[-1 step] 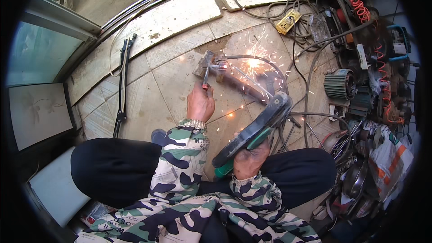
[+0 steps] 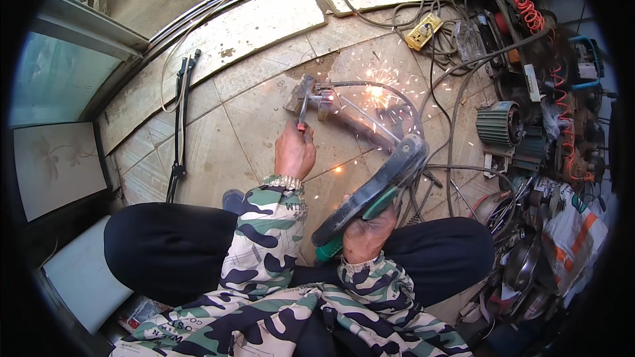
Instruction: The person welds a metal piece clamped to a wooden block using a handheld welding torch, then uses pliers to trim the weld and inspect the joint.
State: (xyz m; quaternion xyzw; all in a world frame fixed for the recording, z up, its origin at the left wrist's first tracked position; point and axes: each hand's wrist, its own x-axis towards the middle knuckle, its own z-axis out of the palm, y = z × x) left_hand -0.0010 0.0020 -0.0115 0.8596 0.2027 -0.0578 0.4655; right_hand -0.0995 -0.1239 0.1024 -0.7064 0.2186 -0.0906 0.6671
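Note:
My left hand (image 2: 295, 151) is closed round a slim metal tool with a red grip (image 2: 302, 123). The tool's far end rests against a rusty metal block (image 2: 302, 92) on the floor, from which a long bar (image 2: 360, 127) runs off to the right. With my right hand (image 2: 368, 233), I grip what looks like a welding electrode holder (image 2: 370, 192), dark-bodied with green on its handle. A thin electrode (image 2: 370, 118) reaches from its far end toward the block. Pink light glows beside the block, and bright sparks (image 2: 376, 91) spray to its right. The right fingertips are partly hidden.
A yellow socket box (image 2: 423, 32) lies among cables at the back right. Motors (image 2: 499, 124), red coiled hose (image 2: 527, 10) and metal parts crowd the right side. Black folded legs, perhaps a tripod (image 2: 182, 119), lie at the left. Pale boards (image 2: 245, 26) line the doorway.
The spray of sparks has changed shape and looks a little smaller. Both hands and what they hold stay where they were.

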